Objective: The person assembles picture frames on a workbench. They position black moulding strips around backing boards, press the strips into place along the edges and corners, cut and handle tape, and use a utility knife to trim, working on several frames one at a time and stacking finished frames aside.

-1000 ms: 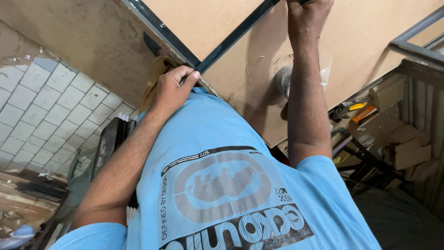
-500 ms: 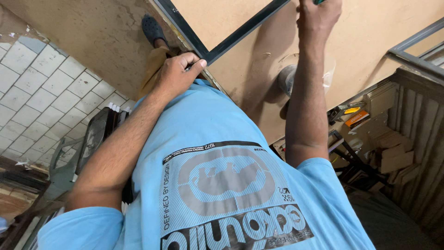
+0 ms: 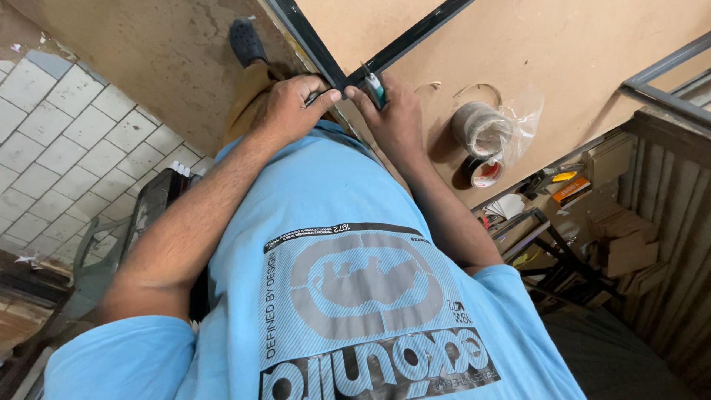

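Observation:
I look down over my light blue shirt at a brown workbench [image 3: 563, 52]. A dark metal frame [image 3: 415, 33] lies on it, two bars meeting at a corner close to my body. My left hand [image 3: 292, 107] grips that corner, thumb and fingers pinching the bar. My right hand [image 3: 392, 115] is right beside it, closed around a small green-and-white tool [image 3: 375, 85] held against the same corner. The two hands almost touch.
Rolls of tape [image 3: 481, 133] in a clear bag lie on the bench to the right. A cluttered shelf [image 3: 563, 192] sits below the bench edge. A grey metal frame [image 3: 666, 74] is at the right. My dark shoe [image 3: 246, 41] stands on the concrete floor; white tiles [image 3: 59, 133] at left.
My right hand came down from the far end of the bar to the frame's corner, now holding the small tool next to my left hand. The view shifted slightly.

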{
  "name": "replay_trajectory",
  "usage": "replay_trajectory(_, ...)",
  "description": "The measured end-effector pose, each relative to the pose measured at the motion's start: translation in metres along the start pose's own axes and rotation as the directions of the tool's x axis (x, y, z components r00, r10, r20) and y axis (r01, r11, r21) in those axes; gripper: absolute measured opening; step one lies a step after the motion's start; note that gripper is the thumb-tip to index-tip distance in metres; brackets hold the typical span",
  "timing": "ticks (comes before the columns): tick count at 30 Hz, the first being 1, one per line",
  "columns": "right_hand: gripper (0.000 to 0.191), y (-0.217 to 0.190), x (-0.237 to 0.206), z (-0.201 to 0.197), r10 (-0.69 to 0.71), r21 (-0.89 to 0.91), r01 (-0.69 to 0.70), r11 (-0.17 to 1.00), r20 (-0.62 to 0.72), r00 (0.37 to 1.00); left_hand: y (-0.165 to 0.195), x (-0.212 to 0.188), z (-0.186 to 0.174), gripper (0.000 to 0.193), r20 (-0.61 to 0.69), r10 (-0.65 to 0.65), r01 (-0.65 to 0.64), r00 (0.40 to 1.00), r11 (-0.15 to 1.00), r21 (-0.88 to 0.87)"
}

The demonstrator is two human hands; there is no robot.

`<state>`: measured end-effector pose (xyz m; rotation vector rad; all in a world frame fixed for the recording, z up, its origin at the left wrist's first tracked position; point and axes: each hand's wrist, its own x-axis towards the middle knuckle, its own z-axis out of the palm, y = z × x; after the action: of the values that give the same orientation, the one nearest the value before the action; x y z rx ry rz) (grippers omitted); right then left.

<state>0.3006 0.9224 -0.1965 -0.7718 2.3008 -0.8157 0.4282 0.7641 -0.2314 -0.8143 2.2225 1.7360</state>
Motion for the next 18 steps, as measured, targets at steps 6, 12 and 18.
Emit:
replay_trajectory(6,0.025,0.003,-0.017,0.003,-0.066,-0.294,0.115,0.949,0.173,0.983,-0.013,0.003,0.008,0.038,-0.070,0.189,-0.191,0.980,0.981,-0.035)
replay_trajectory(12,0.028,-0.005,-0.018,0.008,0.038,-0.384,0.086,0.919,0.304,0.952,-0.019,0.001,0.007,0.034,-0.073,0.245,-0.249,0.967,0.967,-0.052)
replay_trajectory(18,0.025,-0.006,-0.024,0.005,0.028,-0.363,0.092,0.927,0.313,0.949,-0.015,-0.004,0.000,0.039,-0.007,0.184,-0.184,0.983,0.983,0.002)
